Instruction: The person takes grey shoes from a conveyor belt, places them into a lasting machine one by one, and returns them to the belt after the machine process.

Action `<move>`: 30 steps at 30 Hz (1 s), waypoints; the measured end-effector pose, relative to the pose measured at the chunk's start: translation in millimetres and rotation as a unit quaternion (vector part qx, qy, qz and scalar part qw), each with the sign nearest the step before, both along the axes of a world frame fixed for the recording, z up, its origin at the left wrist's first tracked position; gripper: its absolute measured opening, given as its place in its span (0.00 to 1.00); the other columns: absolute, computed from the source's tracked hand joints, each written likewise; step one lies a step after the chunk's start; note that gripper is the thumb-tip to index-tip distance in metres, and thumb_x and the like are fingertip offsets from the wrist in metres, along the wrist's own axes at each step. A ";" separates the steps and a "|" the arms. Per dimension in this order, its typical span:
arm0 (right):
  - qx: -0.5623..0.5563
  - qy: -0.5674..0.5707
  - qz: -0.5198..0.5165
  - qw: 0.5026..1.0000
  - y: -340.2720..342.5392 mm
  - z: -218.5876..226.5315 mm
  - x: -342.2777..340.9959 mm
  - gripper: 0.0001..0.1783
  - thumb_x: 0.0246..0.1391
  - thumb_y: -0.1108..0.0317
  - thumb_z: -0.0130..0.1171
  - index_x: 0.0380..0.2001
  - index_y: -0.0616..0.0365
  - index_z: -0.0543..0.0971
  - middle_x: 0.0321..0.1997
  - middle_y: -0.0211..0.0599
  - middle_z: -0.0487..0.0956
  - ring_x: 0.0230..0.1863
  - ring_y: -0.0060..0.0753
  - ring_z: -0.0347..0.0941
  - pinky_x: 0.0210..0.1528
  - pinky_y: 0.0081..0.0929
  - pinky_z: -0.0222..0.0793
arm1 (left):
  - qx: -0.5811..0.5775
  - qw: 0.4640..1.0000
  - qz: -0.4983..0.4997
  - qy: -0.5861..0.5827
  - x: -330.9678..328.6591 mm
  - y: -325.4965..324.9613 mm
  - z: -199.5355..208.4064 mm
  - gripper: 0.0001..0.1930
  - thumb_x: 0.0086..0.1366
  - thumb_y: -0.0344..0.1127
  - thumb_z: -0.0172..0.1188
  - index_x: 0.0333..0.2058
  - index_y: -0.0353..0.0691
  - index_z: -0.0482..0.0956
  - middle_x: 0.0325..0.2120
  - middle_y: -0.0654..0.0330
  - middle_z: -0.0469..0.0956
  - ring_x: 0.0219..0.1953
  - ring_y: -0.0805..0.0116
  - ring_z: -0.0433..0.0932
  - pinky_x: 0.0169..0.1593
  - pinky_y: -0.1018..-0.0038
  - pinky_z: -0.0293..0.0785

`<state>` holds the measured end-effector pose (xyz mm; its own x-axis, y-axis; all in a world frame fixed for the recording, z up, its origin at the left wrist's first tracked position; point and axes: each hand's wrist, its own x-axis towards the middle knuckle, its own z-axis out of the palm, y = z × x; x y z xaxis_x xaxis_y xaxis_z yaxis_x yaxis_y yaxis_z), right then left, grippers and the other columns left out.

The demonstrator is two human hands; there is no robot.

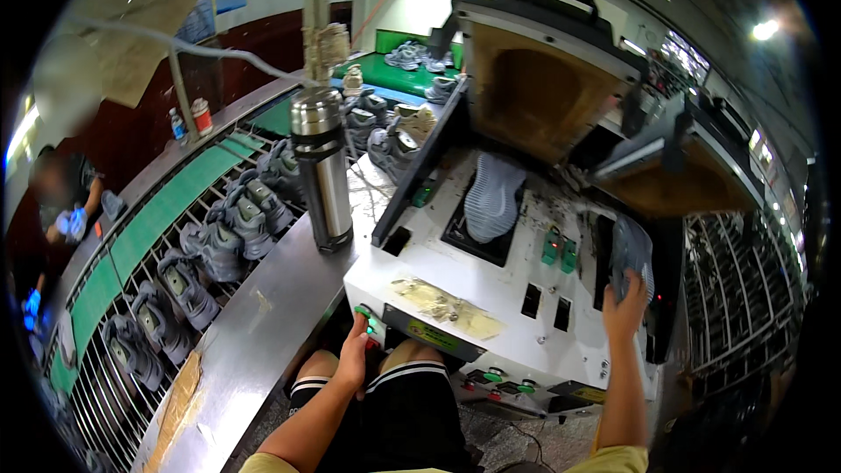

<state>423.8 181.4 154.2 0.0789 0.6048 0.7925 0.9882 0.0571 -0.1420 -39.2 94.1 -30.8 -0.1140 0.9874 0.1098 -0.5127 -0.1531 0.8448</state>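
A white machine [416,285] with two stations stands before me. My left hand [352,357] reaches its front left corner, one digit stretched up onto a green button [362,311]; the hand holds nothing. A grey shoe [494,199] lies in the left station, its ridged sole apparently facing up. My right hand [625,305] has its fingers around the near end of a second grey shoe [634,250] at the right station. Over the left station the padded lid [547,79] is raised, and the right lid [679,171] also stands raised.
Left of the machine, a metal ledge [254,324] holds a steel thermos [321,175]. Beyond it runs a roller conveyor [149,267] with several grey shoes [210,250]. A gloved person [70,201] is at the far left. A wire rack [740,289] stands on the right.
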 end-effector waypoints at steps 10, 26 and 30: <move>-0.400 0.185 -0.178 0.880 122.8 48.9 115.7 0.61 0.25 0.47 0.69 0.66 0.51 0.54 0.65 0.65 0.56 0.64 0.60 0.57 0.63 0.42 0.58 | -0.182 0.914 0.244 0.268 -117.0 -87.0 -9.1 0.09 0.61 0.31 0.56 0.32 0.30 0.79 0.24 0.58 0.79 0.29 0.71 0.78 0.36 0.77 0.73; -0.150 0.238 -0.267 0.922 103.9 41.7 84.8 0.50 0.37 0.51 0.67 0.64 0.46 0.57 0.57 0.48 0.70 0.59 0.54 0.65 0.57 0.49 0.64 | -0.291 0.785 0.518 0.176 -213.7 -254.0 -61.9 0.08 0.57 0.32 0.56 0.26 0.32 0.78 0.17 0.61 0.74 0.18 0.75 0.71 0.23 0.78 0.68; 0.152 0.125 -0.151 0.969 51.6 4.7 118.2 0.48 0.39 0.54 0.69 0.61 0.63 0.59 0.57 0.54 0.70 0.56 0.57 0.67 0.57 0.44 0.64 | -0.284 0.805 0.500 0.145 -201.6 -253.3 -44.8 0.08 0.58 0.32 0.55 0.26 0.32 0.78 0.19 0.59 0.76 0.20 0.73 0.74 0.26 0.78 0.71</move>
<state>542.1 233.1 158.9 0.4280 0.2670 0.8634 0.9035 -0.1523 -0.4007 -240.9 -159.1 -75.6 -0.9345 0.3172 -0.1618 -0.1412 0.0871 0.9861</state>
